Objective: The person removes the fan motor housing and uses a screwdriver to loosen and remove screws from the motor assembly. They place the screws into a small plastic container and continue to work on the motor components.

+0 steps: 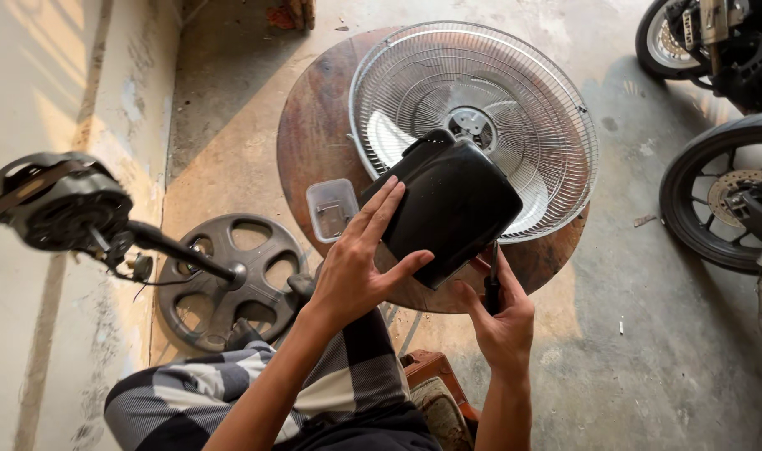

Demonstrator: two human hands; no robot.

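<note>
Fingers: left hand [360, 271] spread flat against the side of the black motor cover [448, 205], thumb hooked under its lower edge; right hand [502, 313] curled tight around a dark-handled screwdriver [492, 280], tip up at the cover's bottom rim.
Black motor cover: glossy, rounded, held tilted in the air above the near edge of the counter [314, 125], partly hiding the fan grille.
Fan grille: [514, 92] round wire guard lying flat on the counter, hub near centre.
Counter: round, dark wood, low to the concrete floor [648, 334].
Small clear tub: [331, 209] square plastic, on the counter just left of the cover.
Fan stand: bare motor head [59, 200] on a black pole, round spoked base [230, 280] on the floor, left of the knee.
Right edge: motorbike wheels [719, 196], well apart from the counter.
Lap: checked trousers [230, 384], seated.
</note>
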